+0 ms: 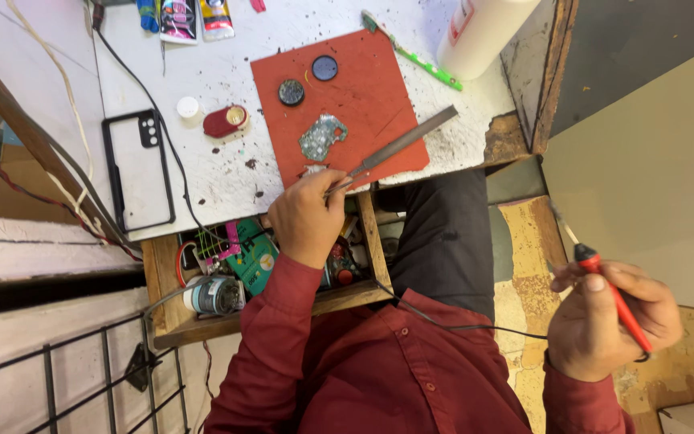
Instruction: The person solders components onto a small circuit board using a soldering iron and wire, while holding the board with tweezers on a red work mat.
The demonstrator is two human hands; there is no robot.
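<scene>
We wear a dark red button-up shirt (pixel 379 370), its long sleeves running down to both wrists. A row of small matching red buttons (pixel 402 331) follows the front placket, and a stitched seam runs beside it. The cloth lies in soft folds across the chest and along the left sleeve (pixel 271 337). The right sleeve (pixel 576 398) ends in a plain cuff. Below the shirt we have on dark grey trousers (pixel 443 233). Both hands, left (pixel 308 217) and right (pixel 612 321), are bare, with no gloves.

One head-worn camera looks steeply down, close, over the workbench (pixel 226 72) edge and lap.
</scene>
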